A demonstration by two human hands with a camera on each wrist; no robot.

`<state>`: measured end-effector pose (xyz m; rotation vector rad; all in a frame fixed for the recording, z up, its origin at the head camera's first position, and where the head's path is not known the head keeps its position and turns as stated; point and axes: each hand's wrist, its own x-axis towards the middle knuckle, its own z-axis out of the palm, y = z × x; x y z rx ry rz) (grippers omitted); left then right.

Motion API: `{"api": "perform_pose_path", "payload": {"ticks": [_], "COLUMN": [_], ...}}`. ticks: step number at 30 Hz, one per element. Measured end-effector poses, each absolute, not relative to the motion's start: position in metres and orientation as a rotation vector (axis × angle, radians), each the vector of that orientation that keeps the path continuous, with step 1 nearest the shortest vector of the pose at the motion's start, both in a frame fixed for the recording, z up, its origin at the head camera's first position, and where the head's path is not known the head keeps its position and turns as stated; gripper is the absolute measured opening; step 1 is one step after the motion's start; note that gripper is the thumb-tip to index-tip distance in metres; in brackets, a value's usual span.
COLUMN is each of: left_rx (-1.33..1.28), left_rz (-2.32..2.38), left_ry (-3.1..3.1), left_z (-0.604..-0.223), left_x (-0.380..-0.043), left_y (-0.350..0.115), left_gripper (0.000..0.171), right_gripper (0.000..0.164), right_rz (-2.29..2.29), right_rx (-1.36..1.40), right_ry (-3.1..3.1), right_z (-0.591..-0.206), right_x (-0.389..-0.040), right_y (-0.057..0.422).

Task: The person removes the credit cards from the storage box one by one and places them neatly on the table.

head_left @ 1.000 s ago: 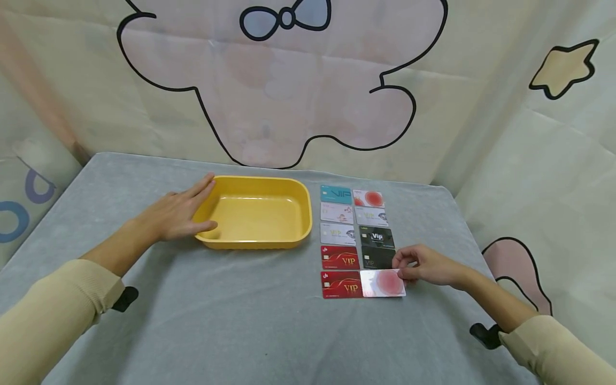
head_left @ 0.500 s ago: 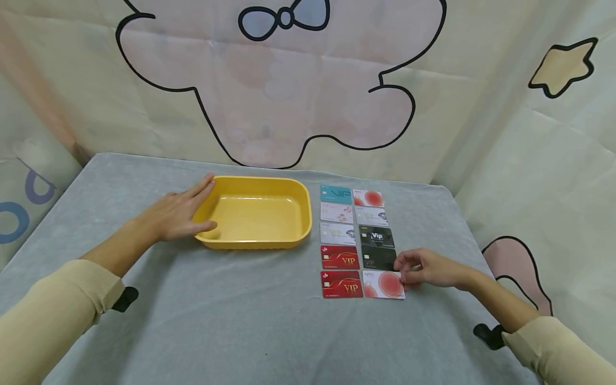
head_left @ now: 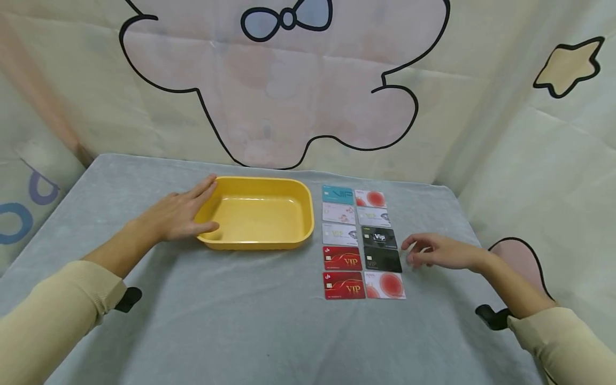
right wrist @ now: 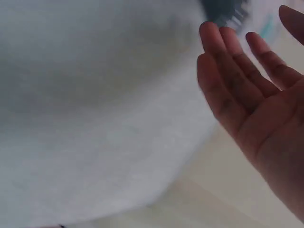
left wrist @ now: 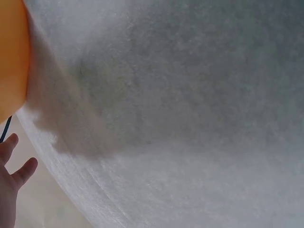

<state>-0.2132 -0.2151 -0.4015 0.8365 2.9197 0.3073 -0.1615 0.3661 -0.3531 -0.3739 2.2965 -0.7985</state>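
My left hand (head_left: pixel 183 215) rests on the left side of a yellow plastic tray (head_left: pixel 262 216), fingers straight and thumb over the near rim. To the right of the tray, plastic cards lie in two columns on the cloth. Just right of the plain black VIP card (head_left: pixel 382 260) is my right hand (head_left: pixel 445 251), its fingers loosely bent with nothing in them. The right wrist view shows its bare palm and fingers. Closest to me in that column lies a white card with red circles (head_left: pixel 385 285), beside a red VIP card (head_left: pixel 344 285).
Farther back are another red VIP card (head_left: pixel 342 259), a black Vip card (head_left: pixel 379 238), a teal VIP card (head_left: pixel 337 194), another red-circle card (head_left: pixel 370 198) and several white cards. A grey cloth (head_left: pixel 216 321) covers the table, with printed curtains (head_left: pixel 289 96) behind it.
My right hand has let go of the near red-circle card, which now lies flat in line with the others. The hand has moved back and slightly right. My left hand has stayed put.
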Motion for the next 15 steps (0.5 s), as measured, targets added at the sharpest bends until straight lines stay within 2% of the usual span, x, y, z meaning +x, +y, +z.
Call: {"api": "perform_pose_path", "payload": {"ticks": [6, 10, 15], "left_rx": [0.867, 0.815, 0.707], "left_rz": [0.307, 0.354, 0.403], "left_ry": [2.904, 2.874, 2.903], "left_z": [-0.397, -0.391, -0.383], "left_x": [-0.212, -0.214, -0.222], "left_y": [-0.214, -0.213, -0.217], "left_gripper": [0.091, 0.083, 0.075], "right_gripper": [0.040, 0.055, 0.073], "right_rz": [-0.603, -0.455, -0.161], "right_rx": [-0.465, -0.415, -0.350], "right_ry": [2.638, 2.826, 3.075], "right_z": [-0.321, -0.313, -0.320], "right_x": [-0.184, -0.199, -0.215], "right_y": [0.359, 0.352, 0.347]}}
